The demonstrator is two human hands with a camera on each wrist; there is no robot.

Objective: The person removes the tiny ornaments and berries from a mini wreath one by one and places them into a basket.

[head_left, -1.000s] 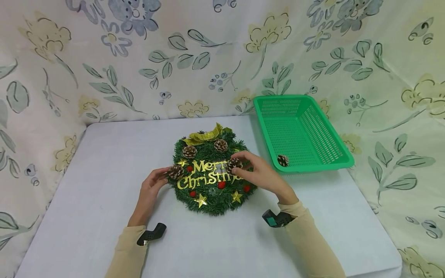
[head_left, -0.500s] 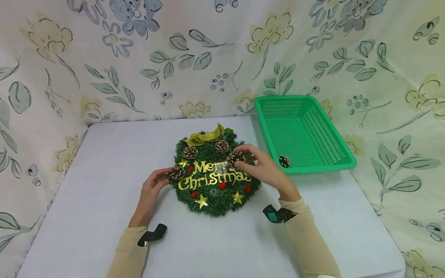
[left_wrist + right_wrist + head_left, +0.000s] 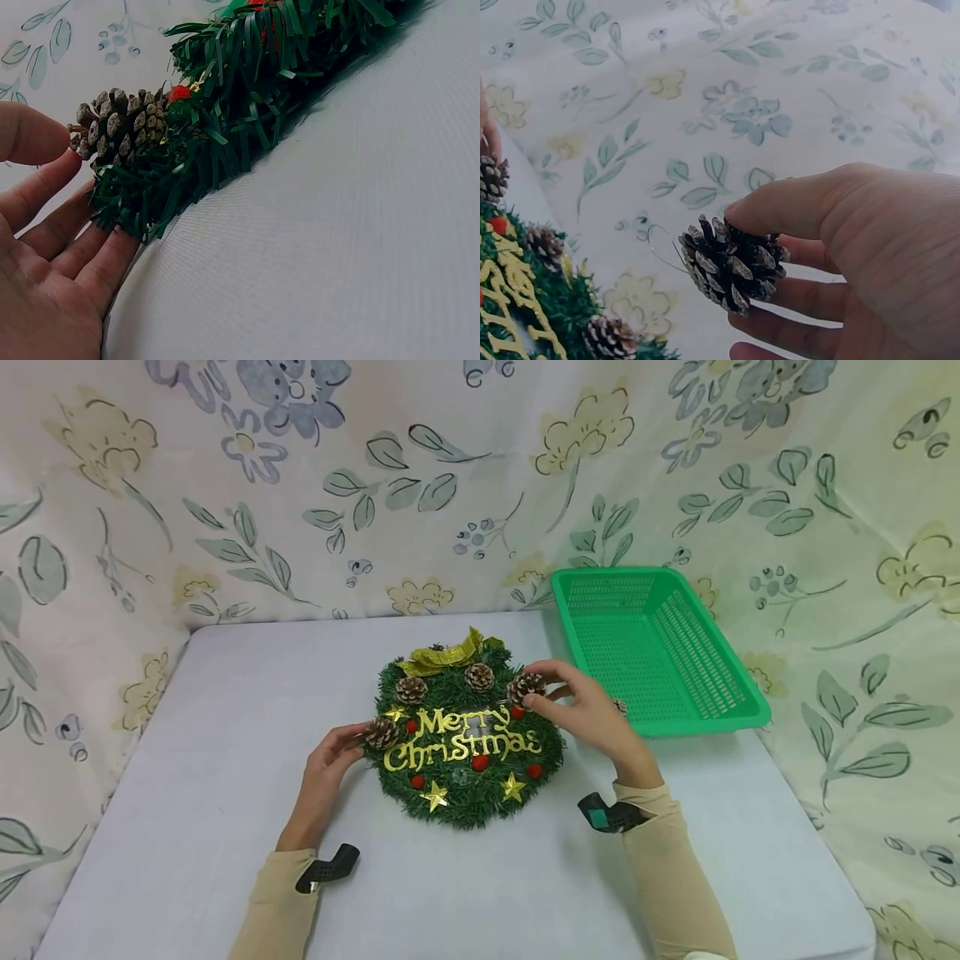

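Observation:
A Christmas wreath (image 3: 461,793) with gold "Merry Christmas" letters lies on the table. My right hand (image 3: 588,714) pinches a pine cone (image 3: 527,689) between thumb and fingers over the wreath's upper right side. In the right wrist view, a thin wire loop (image 3: 664,251) sticks out from this pine cone (image 3: 731,262). At the wreath's left edge, my left hand (image 3: 330,768) holds the end of another pine cone (image 3: 382,732) between thumb and index finger. The left wrist view shows its other fingers (image 3: 97,262) against the green tinsel. Two more pine cones (image 3: 411,690) sit on the wreath's upper part.
A green plastic basket (image 3: 693,725) stands at the back right, with one pine cone (image 3: 619,707) partly hidden behind my right hand. Gold stars (image 3: 435,796), red berries (image 3: 480,763) and a gold ribbon (image 3: 442,656) decorate the wreath. Floral cloth hangs behind the white table (image 3: 247,710).
My right hand has moved up and to the right with its pine cone, off the letters and towards the wreath's upper right. The left hand stays in place.

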